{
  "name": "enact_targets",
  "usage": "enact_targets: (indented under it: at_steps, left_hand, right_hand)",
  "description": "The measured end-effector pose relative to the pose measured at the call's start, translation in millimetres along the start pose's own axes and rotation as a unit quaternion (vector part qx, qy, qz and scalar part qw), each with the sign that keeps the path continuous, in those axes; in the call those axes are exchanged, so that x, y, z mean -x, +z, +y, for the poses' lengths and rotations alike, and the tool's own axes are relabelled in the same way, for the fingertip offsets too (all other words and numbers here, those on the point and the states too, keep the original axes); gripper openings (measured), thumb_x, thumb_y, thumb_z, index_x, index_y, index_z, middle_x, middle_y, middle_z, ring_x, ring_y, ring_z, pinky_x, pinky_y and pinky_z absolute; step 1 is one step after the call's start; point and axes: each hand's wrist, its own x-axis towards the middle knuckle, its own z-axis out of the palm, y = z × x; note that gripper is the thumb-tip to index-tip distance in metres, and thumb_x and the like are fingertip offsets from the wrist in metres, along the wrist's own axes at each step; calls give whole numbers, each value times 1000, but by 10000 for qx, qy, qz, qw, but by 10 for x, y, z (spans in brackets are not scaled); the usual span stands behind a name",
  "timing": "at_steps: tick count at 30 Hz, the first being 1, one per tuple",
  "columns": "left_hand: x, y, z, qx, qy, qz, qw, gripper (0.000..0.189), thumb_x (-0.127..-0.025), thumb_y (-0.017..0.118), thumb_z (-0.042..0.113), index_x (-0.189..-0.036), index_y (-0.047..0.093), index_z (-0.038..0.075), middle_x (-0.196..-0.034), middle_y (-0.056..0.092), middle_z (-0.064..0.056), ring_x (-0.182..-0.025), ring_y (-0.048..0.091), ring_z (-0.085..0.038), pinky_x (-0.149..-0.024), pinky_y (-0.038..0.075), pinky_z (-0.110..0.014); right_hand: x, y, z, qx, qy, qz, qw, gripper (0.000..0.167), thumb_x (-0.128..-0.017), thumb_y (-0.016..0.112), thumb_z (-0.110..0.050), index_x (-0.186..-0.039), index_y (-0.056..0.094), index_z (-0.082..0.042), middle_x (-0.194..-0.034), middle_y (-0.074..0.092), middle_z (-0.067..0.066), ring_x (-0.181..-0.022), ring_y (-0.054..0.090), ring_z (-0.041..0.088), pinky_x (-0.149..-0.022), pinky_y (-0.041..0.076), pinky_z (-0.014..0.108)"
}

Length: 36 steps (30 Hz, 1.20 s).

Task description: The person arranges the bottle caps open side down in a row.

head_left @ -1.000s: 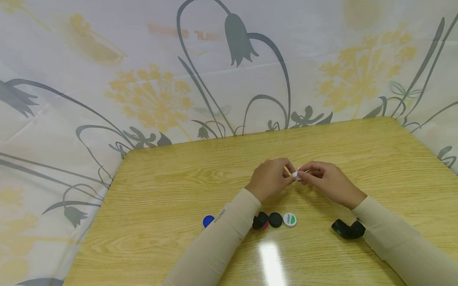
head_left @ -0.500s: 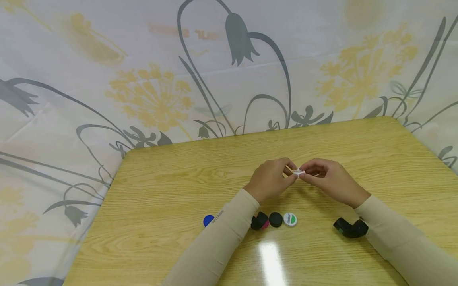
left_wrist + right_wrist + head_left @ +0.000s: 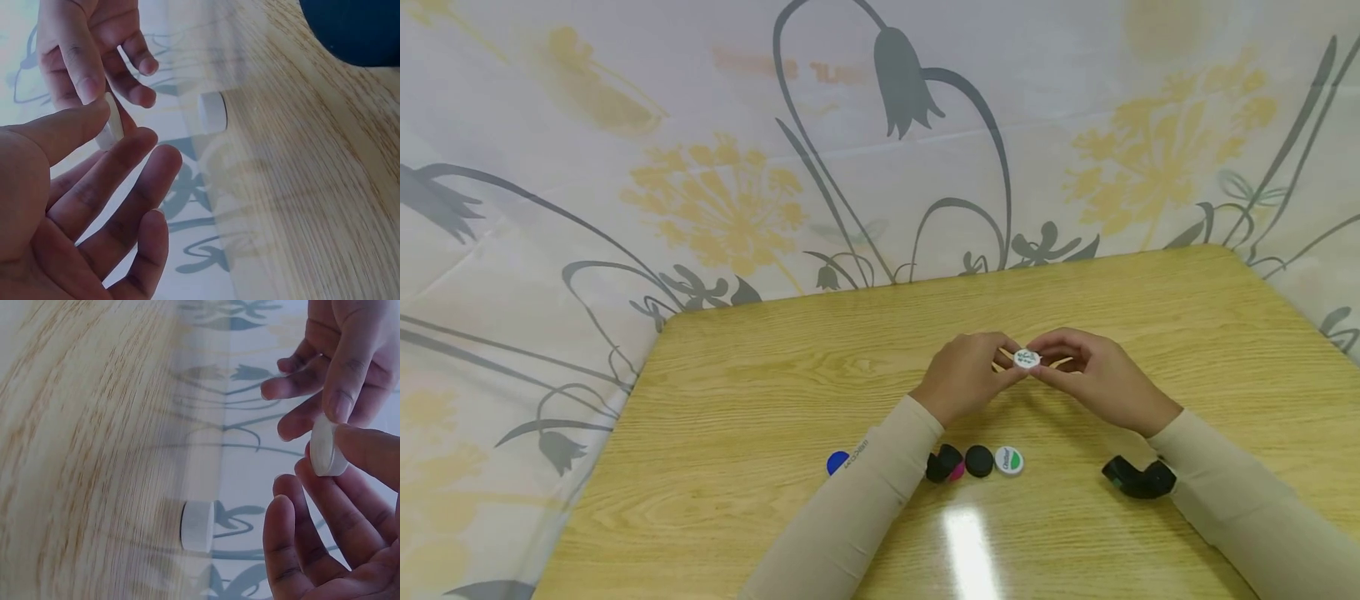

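A small white round cap [image 3: 1027,358] with dark print on its face is held up over the table between both hands. My left hand [image 3: 966,375] pinches its left edge with thumb and finger. From the other side, the thumb and fingertips of my right hand [image 3: 1093,379] grip the same cap. Both wrist views show the white cap [image 3: 322,447] edge-on, with the remaining fingers of each hand spread loosely beside it.
Nearer me on the wooden table [image 3: 775,375] lie a white cap with a green mark [image 3: 1009,461], a black cap [image 3: 979,461], a partly hidden pink cap [image 3: 957,472] and a blue cap [image 3: 837,462]. A black wrist device [image 3: 1138,477] sits by the right sleeve. Flowered cloth [image 3: 722,192] hangs behind.
The held white cap has turned from nearly edge-on, so its printed face now shows in the head view. The right hand has shifted slightly; the left hand stays nearly in place.
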Motion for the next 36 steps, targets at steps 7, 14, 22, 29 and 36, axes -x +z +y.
enact_targets:
  at_steps: [7, 14, 22, 29, 36]
  left_hand:
    - [4, 12, 7, -24, -17, 66, 10000, 29, -97, 66, 37, -119, 70, 19, -107, 76, 6, -92, 70, -3, -74, 52, -16]
    - [52, 11, 36, 101, 19, 122, 9999, 29, -96, 66, 38, -118, 70, 20, -107, 76, 6, -91, 71, -3, -73, 51, -15]
    - [160, 45, 115, 52, 209, -46, 9998, 29, -99, 62, 37, -121, 69, 19, -107, 76, 7, -92, 70, -2, -74, 51, -13]
    - [304, 138, 139, -817, 574, -116, 9949, 25, -99, 62, 39, -115, 71, 21, -101, 77, 11, -91, 70, 2, -82, 50, -20]
    - [409, 208, 145, -1210, 652, -244, 9902, 27, -98, 62, 45, -111, 74, 25, -104, 75, 14, -95, 68, 1, -86, 48, -32]
  right_hand:
    - [3, 7, 0, 154, -156, 100, 9997, 26, -95, 70, -16, -120, 67, -9, -113, 71, 9, -93, 63, -6, -77, 56, 19]
    - [17, -30, -15, 370, -263, 88, 9989, 24, -94, 71, -15, -118, 70, -10, -111, 73, 7, -92, 63, -6, -77, 56, 19]
    - [161, -89, -76, 519, -109, -44, 9986, 21, -94, 71, -20, -115, 72, -16, -112, 73, 3, -91, 66, -2, -76, 57, 24]
    - [332, -43, -103, 594, -93, -420, 9973, 19, -94, 71, -24, -113, 71, -21, -111, 73, -1, -88, 67, 1, -73, 57, 26]
    - [454, 16, -74, 418, -346, -644, 9964, 18, -92, 73, -16, -110, 70, -18, -105, 73, -5, -86, 66, 0, -74, 57, 25]
